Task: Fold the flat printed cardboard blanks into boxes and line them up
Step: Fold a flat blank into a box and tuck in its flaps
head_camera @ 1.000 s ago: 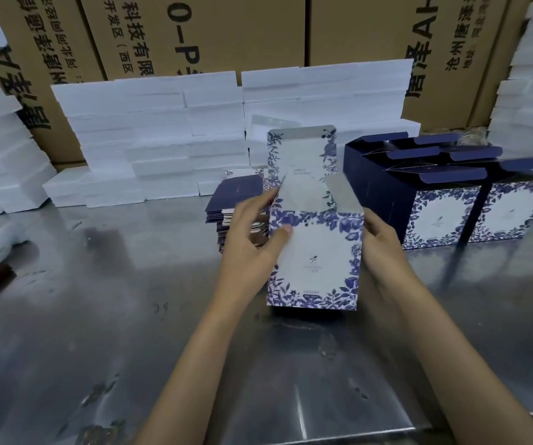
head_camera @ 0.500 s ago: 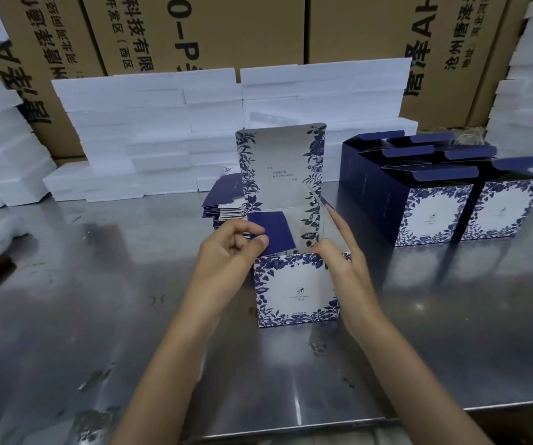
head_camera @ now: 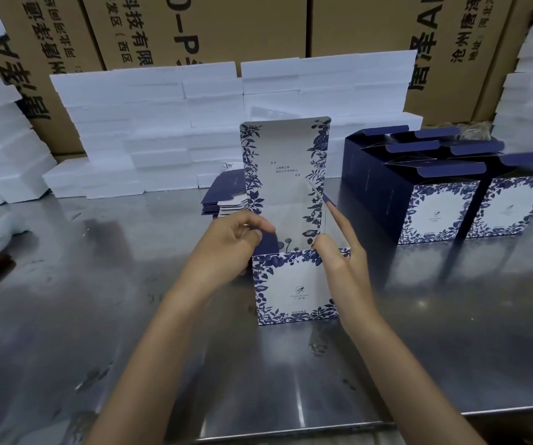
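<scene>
Navy card is what our left hand (head_camera: 226, 242) pinches: its fingers (head_camera: 252, 223) curl round the small side flap (head_camera: 268, 244) at the left rim of the box (head_camera: 295, 285) we are forming. Our right hand (head_camera: 339, 261) lies at the right rim, thumb on the near top corner and the longer fingers (head_camera: 339, 216) straight along the right wall, steadying it, not clasping it.

That box stands upright on the steel surface (head_camera: 98, 300), directly between our two hands, its printed front facing us. Its tall lid panel (head_camera: 286, 165) rises on the far side, long axis vertical, just beyond both sets of fingers. We judge the coming move turns on this: the left flap lies inward and to the right of the left fingers, so it folds toward the middle, and the lid then comes down toward us. For the flap the left hand is the nearer.

Outward, we count one box in hand, one stack of flat blanks (head_camera: 226, 200) just behind the left hand, and a group of finished boxes (head_camera: 438, 200) to the far right, two printed fronts facing us, with more behind that we cannot count surely. White foam slabs (head_camera: 149, 123) and brown cartons (head_camera: 210, 27) line the far edge.
</scene>
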